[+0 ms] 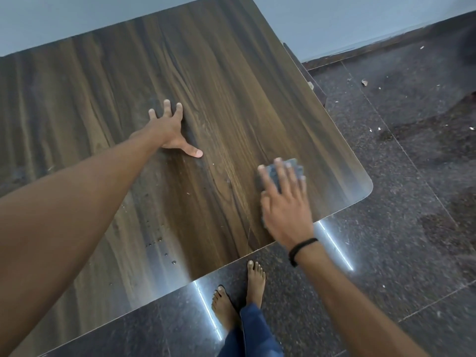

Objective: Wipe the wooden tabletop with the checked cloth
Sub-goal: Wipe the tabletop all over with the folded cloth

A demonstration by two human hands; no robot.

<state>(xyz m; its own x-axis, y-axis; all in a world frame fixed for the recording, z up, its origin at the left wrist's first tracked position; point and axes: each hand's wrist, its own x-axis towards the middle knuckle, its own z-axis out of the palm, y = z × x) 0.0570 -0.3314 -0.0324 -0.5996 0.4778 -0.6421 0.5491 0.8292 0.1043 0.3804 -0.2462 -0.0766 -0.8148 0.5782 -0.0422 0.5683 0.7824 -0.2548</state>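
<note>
Head view: right hand [286, 202] flat on cloth [270, 179], left hand [168, 130] on tabletop [231, 81]

One tabletop [231, 86], one cloth [271, 177], two hands [168, 132] [287, 212].

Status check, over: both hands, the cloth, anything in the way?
Left grip open, flat on wooden tabletop. Right grip open, pressing checked cloth near the front right corner. Droplets left of cloth.

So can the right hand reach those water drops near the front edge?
Probably yes: only bare tabletop lies between the right hand and the water drops; the left arm is beside them.
</note>
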